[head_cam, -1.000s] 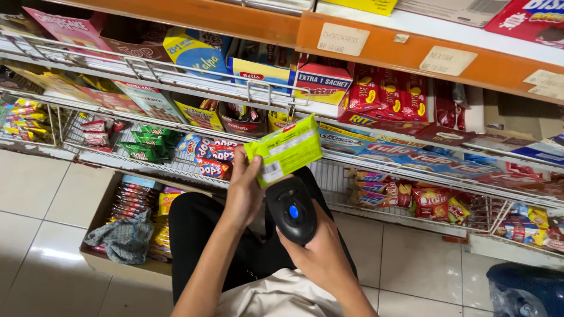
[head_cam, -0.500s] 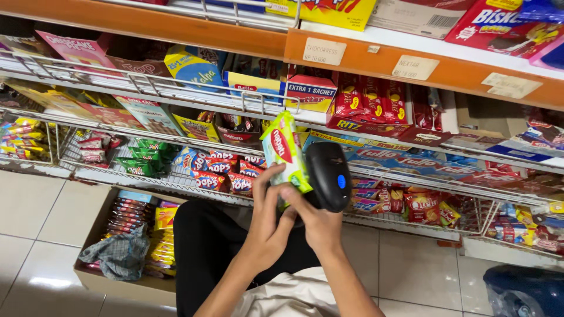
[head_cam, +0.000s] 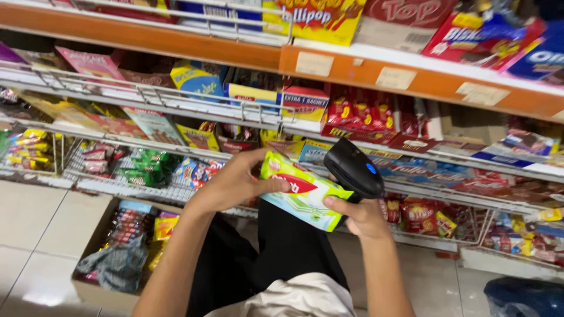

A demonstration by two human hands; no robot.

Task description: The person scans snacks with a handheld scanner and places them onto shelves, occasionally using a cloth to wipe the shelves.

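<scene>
Two hands are busy in front of us. Our left hand has its grip closed around one end of a bright green plastic snack pack with a red label, and the pack tilts down to the right, just in front of the shelves. Our right hand grips a black handheld scanner with a small blue dot, and its fingers also touch the lower end of the pack. We see the scanner sitting just above the pack. Behind them, wire shelves hold many colourful snack packets. Down on the white tiled floor, to our left, sits a brown cardboard box with more packets inside.
</scene>
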